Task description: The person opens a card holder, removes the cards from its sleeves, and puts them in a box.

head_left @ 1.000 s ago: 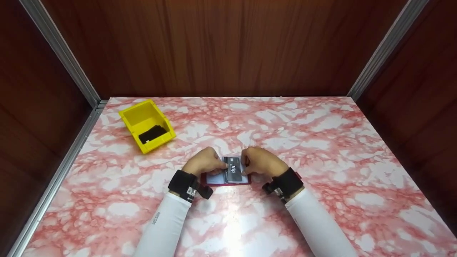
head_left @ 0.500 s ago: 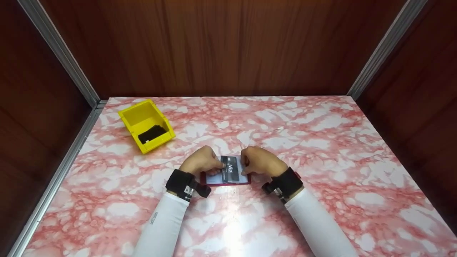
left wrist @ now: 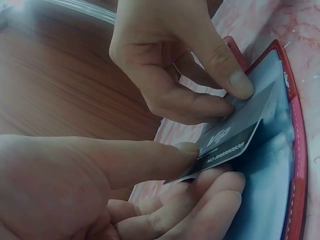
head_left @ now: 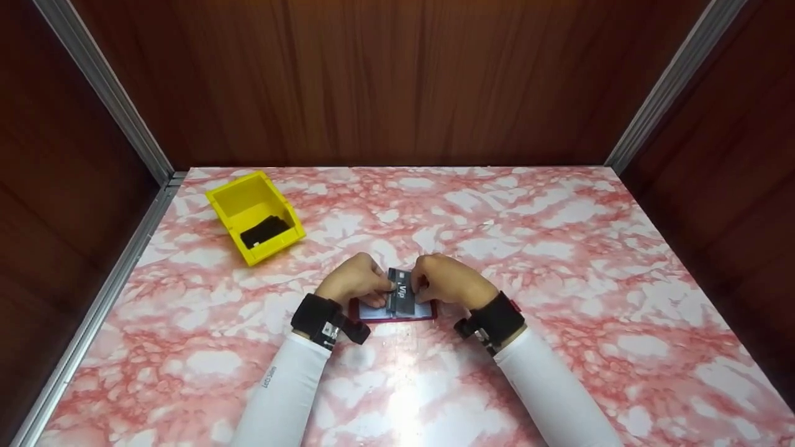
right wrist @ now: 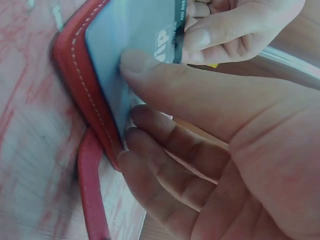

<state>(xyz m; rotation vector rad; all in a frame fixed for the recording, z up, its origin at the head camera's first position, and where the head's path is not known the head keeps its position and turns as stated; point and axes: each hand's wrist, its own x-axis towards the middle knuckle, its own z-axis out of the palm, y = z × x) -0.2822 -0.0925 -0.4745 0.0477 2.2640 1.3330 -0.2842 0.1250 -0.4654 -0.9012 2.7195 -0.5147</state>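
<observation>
A dark grey card (head_left: 405, 303) printed "Vip" is partly inside a clear plastic sleeve (right wrist: 107, 45) of an open red card holder (head_left: 397, 320), which lies on the table. My left hand (head_left: 357, 279) pinches the card's left edge, thumb on top and fingers beneath, as the left wrist view shows. On the other side my right hand (head_left: 456, 282) pinches the sleeve over the card, its thumb on the face and its fingers behind. White stitching runs along the holder's red border, and a red strap (right wrist: 92, 185) sticks out from it.
A yellow bin (head_left: 266, 253) with black flat items (head_left: 266, 231) in it stands at the back left of the pink marbled table (head_left: 528, 217). Brown wood-look panels (head_left: 397, 81) and metal profiles (head_left: 109, 87) enclose the table at the back and sides.
My right hand has shifted left, from the sleeve's right edge onto the card's right side. My left hand has moved slightly and still pinches the card.
</observation>
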